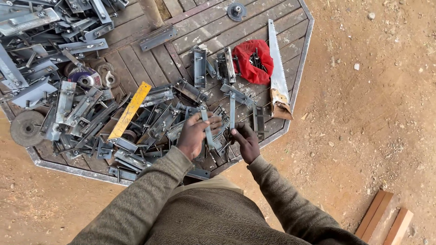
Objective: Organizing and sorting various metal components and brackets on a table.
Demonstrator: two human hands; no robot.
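My left hand (194, 134) grips a grey metal bracket (207, 129) over the near edge of a wooden table top (213, 27). Just to its right, my right hand (245, 141) holds the lower end of another long grey metal strip (232, 110), which stands up from the pile. Both hands are over a heap of similar grey steel brackets (159, 122) with bolts. Brown sleeves cover both of my arms.
A yellow level (131, 109) lies across the heap. A hand saw (277, 72) and a red cloth bag (255, 60) lie at the table's right. Grinding discs (26, 128) sit at the left. Wooden planks (386, 222) lie on the dirt ground at lower right.
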